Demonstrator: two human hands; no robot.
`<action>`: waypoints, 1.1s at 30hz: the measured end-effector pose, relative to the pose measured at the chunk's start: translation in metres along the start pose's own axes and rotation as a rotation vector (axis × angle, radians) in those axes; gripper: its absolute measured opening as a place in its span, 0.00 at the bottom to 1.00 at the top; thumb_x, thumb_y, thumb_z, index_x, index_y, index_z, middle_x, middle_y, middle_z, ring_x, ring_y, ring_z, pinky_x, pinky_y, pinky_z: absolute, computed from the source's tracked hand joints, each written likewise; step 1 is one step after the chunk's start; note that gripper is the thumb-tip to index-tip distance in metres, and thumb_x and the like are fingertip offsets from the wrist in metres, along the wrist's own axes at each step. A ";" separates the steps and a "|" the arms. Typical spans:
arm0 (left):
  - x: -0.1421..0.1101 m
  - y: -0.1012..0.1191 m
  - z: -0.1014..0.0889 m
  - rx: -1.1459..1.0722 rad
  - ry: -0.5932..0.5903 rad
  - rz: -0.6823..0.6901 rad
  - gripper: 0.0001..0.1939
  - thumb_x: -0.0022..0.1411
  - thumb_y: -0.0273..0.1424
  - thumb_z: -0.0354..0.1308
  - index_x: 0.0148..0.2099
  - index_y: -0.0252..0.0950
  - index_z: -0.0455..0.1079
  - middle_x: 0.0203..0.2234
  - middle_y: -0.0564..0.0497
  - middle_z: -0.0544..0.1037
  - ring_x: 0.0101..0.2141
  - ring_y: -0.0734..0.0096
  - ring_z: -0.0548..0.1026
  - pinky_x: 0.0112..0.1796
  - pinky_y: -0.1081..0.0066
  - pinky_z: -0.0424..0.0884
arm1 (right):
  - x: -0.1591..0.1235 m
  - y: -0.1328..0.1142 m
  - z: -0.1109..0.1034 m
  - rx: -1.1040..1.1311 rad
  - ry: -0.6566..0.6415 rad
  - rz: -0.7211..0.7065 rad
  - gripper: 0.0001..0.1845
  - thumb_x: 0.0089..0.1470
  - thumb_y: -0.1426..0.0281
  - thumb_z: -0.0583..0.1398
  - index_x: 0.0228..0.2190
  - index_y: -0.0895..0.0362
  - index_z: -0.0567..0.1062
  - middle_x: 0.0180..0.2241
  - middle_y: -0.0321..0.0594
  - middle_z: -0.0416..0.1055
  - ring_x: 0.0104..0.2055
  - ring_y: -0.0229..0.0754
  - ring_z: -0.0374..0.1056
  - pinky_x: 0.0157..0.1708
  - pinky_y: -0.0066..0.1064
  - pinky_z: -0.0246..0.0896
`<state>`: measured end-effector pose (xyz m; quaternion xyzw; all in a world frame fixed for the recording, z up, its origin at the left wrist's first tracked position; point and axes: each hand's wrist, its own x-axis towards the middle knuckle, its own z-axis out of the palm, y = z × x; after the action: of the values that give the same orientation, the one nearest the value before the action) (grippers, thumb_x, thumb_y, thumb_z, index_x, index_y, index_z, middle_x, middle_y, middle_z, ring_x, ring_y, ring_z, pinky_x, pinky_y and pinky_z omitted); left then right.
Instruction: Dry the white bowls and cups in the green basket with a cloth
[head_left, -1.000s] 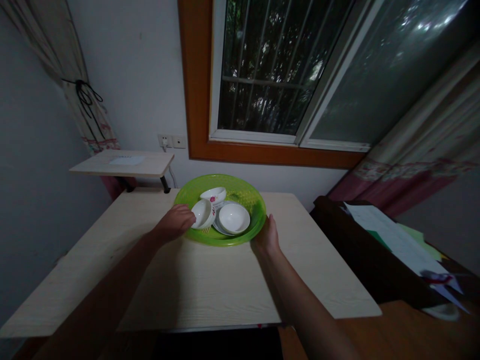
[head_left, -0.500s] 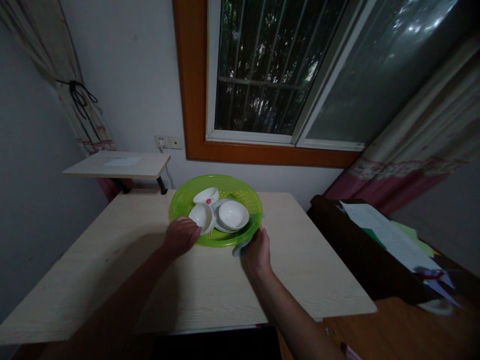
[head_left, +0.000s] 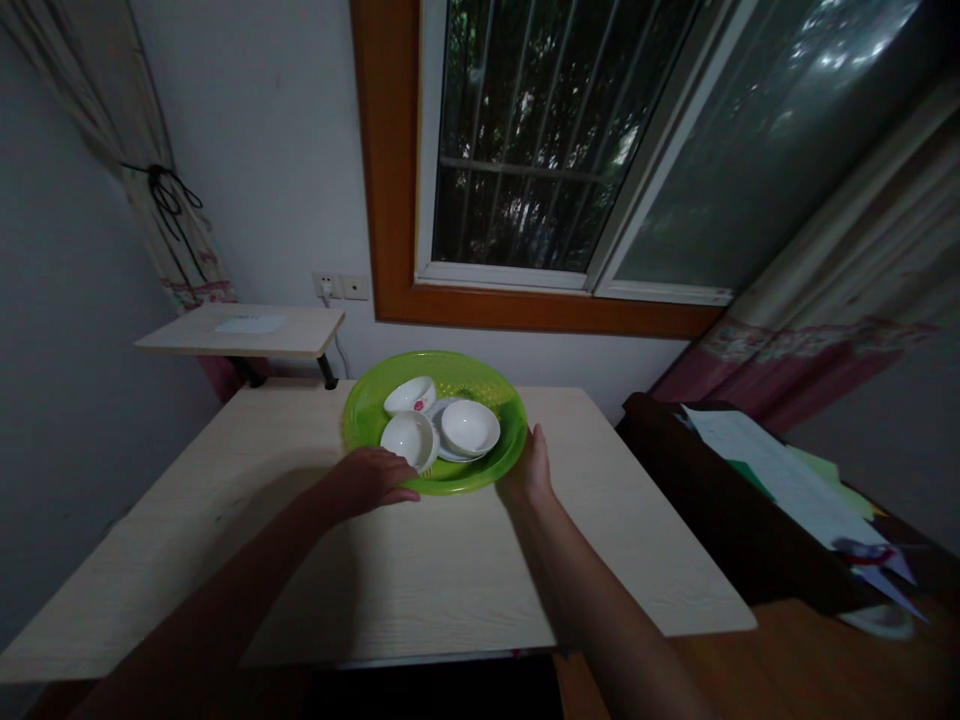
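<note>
Since 0.5 s ago, the left hand [head_left: 364,480] has shifted slightly, fingers reaching farther right along the near side of the green basin [head_left: 511,412]; basin about where it was, centre of frame, on the pale surface [head_left: 442,575].

Left hand is at the basin's lower-left rim, fingers extended over the lower edge of the near-left bowl [head_left: 407,438], thumb lower; can't tell if it grips bowl or rim. Right hand [head_left: 531,472] is against the basin's lower-right rim, thumb up, other fingers mostly hidden; can't tell how firm the hold is.

In basin: 3 white bowls; near-left one tilted; back-left bowl [head_left: 409,396] also tilted, pink flower mark outside; right-hand bowl [head_left: 470,428] sits upright on a pale plate [head_left: 439,407].

Raised shelf [head_left: 307,338] left of centre, with a paper [head_left: 251,324]; barred window [head_left: 525,150] at top.
</note>
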<state>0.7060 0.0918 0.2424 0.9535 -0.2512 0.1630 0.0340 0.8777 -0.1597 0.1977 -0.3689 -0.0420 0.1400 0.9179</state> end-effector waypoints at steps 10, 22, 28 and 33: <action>0.040 0.057 0.013 0.021 -0.011 -0.202 0.21 0.73 0.48 0.54 0.41 0.36 0.75 0.34 0.45 0.82 0.36 0.60 0.81 0.36 0.65 0.72 | -0.062 0.020 0.014 0.018 0.040 -0.060 0.23 0.66 0.54 0.53 0.53 0.50 0.77 0.51 0.37 0.81 0.58 0.45 0.73 0.64 0.43 0.63; -0.003 -0.011 -0.010 -0.157 0.012 -0.069 0.15 0.69 0.45 0.62 0.48 0.40 0.80 0.39 0.47 0.85 0.41 0.62 0.81 0.47 0.62 0.74 | -0.013 0.006 -0.002 -0.030 0.070 0.002 0.27 0.65 0.50 0.51 0.48 0.54 0.79 0.47 0.40 0.82 0.57 0.51 0.74 0.65 0.49 0.59; -0.023 -0.032 -0.010 -0.189 0.136 -0.085 0.14 0.67 0.46 0.64 0.47 0.42 0.81 0.38 0.48 0.85 0.42 0.63 0.80 0.50 0.59 0.73 | -0.009 0.007 -0.003 -0.043 0.050 0.013 0.27 0.65 0.49 0.50 0.48 0.52 0.79 0.48 0.39 0.82 0.59 0.50 0.72 0.67 0.49 0.57; -0.005 -0.002 0.000 -0.103 0.101 -0.088 0.16 0.69 0.46 0.62 0.42 0.38 0.78 0.34 0.49 0.83 0.37 0.64 0.80 0.44 0.62 0.72 | -0.024 0.014 -0.002 -0.065 0.071 -0.040 0.26 0.66 0.50 0.51 0.49 0.53 0.78 0.49 0.40 0.82 0.59 0.49 0.73 0.63 0.48 0.65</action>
<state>0.7029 0.0963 0.2407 0.9512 -0.2151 0.1960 0.1027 0.8520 -0.1584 0.1876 -0.4021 -0.0213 0.1070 0.9091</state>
